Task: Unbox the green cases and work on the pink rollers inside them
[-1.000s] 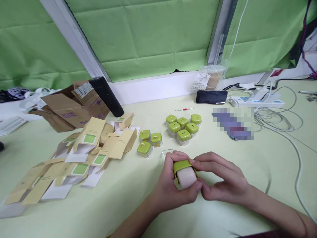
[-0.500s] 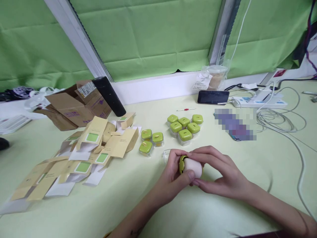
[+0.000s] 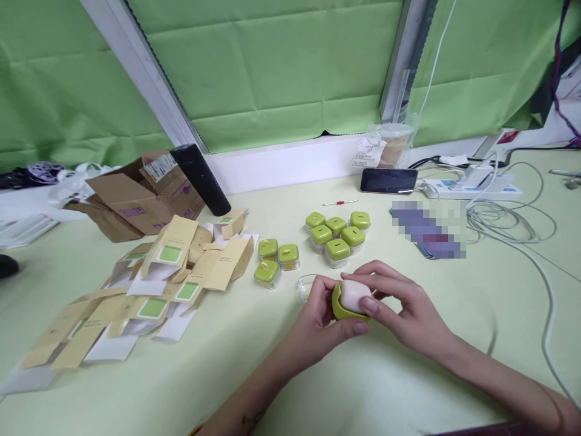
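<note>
Both hands meet over the table at the centre right. My left hand (image 3: 313, 315) is closed around a green square-cornered lid (image 3: 337, 304). A smooth white rounded block (image 3: 354, 295) sits in the lid's hollow, its lower part hidden. My right hand (image 3: 403, 303) grips the white block, thumb on its front and fingers over its far side. Just behind my left fingers lies a clear plastic cup (image 3: 305, 287), partly covered. Three small clear containers with looped green lids (image 3: 267, 271) stand to the left, and several similar slotted-lid containers (image 3: 337, 250) are grouped behind my hands.
Opened paper boxes (image 3: 218, 263) lie heaped at the left, before a cardboard carton (image 3: 131, 200) and a leaning black cylinder (image 3: 202, 178). At the back are a red-handled thin tool (image 3: 340, 203), a phone (image 3: 389, 180) and a bagged cup (image 3: 394, 145). Cables (image 3: 508, 221) and a power strip (image 3: 476, 189) lie right.
The green lid has turned in my hands, so its hollow and the white block now face upward. My right thumb has moved up onto the block; my left thumb has dropped below.
</note>
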`<state>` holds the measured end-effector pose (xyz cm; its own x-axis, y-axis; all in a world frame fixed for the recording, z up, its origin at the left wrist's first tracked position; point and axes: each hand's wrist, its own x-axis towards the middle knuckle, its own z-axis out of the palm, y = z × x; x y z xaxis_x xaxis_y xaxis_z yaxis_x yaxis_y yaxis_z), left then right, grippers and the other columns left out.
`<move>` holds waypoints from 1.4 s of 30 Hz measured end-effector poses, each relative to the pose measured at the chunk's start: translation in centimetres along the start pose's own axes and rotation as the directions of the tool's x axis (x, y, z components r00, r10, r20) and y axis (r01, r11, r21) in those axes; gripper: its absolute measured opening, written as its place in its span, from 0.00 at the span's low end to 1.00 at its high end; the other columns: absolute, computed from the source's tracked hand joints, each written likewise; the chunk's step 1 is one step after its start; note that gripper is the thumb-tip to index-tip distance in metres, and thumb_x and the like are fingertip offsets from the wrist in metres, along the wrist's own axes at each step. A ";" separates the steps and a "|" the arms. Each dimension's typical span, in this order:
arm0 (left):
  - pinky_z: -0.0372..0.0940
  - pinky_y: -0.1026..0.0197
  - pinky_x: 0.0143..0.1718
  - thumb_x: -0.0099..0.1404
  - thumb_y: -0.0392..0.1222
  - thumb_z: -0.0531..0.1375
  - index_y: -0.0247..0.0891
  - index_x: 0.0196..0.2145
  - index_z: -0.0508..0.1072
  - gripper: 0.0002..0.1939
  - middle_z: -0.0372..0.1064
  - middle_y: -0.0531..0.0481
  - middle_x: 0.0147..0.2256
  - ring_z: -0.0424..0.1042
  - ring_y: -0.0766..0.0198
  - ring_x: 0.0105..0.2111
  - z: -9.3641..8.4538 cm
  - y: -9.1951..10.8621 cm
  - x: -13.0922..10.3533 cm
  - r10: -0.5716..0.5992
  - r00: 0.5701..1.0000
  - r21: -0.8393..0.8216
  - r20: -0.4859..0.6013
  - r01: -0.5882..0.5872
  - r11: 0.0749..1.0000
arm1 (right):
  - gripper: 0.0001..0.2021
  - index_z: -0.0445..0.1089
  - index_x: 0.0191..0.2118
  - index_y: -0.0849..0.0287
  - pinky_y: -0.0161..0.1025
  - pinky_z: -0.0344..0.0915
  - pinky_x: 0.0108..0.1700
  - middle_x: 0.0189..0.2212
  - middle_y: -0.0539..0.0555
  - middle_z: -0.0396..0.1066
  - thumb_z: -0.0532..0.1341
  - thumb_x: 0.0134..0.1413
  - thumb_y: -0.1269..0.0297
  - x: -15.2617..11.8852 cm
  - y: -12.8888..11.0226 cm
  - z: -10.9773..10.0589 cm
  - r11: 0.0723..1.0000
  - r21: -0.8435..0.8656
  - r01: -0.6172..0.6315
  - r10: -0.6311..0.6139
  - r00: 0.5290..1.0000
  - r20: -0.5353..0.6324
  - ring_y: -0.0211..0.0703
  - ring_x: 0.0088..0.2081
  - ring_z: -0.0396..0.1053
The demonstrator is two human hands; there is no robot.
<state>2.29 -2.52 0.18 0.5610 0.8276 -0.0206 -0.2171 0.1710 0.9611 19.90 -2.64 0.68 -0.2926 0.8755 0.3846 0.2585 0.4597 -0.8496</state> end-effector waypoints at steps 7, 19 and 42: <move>0.55 0.66 0.32 0.55 0.45 0.65 0.40 0.37 0.58 0.19 0.58 0.55 0.33 0.59 0.69 0.31 0.2 -0.3 0.0 0.003 1.000 0.033 -0.024 -0.002 0.999 | 0.15 0.74 0.44 0.52 0.36 0.68 0.33 0.37 0.55 0.66 0.52 0.62 0.56 0.1 0.2 -0.1 0.997 0.025 -0.075 0.074 0.996 0.047 0.43 0.38 0.67; 0.51 0.47 0.58 0.48 0.51 0.68 0.53 0.61 0.52 0.45 0.53 0.46 0.54 0.52 0.50 0.56 -2.2 2.6 -0.2 0.180 0.978 0.820 -0.103 -0.019 0.572 | 0.16 0.73 0.45 0.58 0.35 0.67 0.36 0.38 0.54 0.71 0.61 0.54 0.55 1.4 0.8 0.2 0.526 0.650 -0.548 0.451 0.828 0.333 0.41 0.36 0.68; 0.56 0.53 0.53 0.55 0.35 0.58 0.41 0.51 0.50 0.28 0.57 0.39 0.54 0.59 0.55 0.55 -3.8 0.0 0.6 -0.102 0.993 0.676 -0.061 0.116 0.727 | 0.11 0.68 0.36 0.55 0.38 0.64 0.40 0.38 0.52 0.70 0.67 0.48 0.59 2.3 1.9 -1.1 0.747 0.566 -0.349 0.362 0.927 0.094 0.43 0.39 0.67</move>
<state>-0.43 -0.02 -0.88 0.5299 0.8372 -0.1350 0.4477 -0.1410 0.8830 20.69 0.37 0.35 -0.2642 0.9643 0.0154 -0.2256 -0.0463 -0.9731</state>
